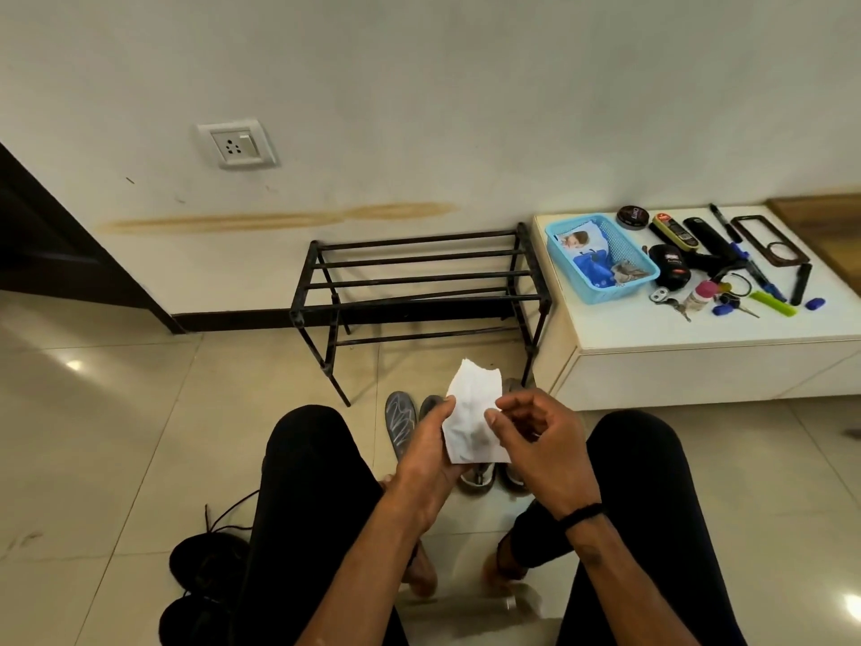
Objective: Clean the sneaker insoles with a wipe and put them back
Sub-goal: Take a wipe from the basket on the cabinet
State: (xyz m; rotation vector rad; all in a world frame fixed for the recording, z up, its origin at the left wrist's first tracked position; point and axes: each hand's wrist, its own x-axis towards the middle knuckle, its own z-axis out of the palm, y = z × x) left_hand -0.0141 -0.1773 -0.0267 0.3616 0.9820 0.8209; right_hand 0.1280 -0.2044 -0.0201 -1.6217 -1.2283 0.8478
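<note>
With both your left hand (431, 447) and right hand (526, 431) pinching the wipe (473, 419), the insole (399, 421) lies on the floor just beyond, long axis pointing away, nearer your left.

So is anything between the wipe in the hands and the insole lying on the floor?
Nothing visible: the wipe, held by the left hand and right hand, is above the insole, which lies uncovered left of the sneakers.

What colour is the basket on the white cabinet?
Light blue, with a perforated mesh wall; the basket shows clearly in the head view.
</note>
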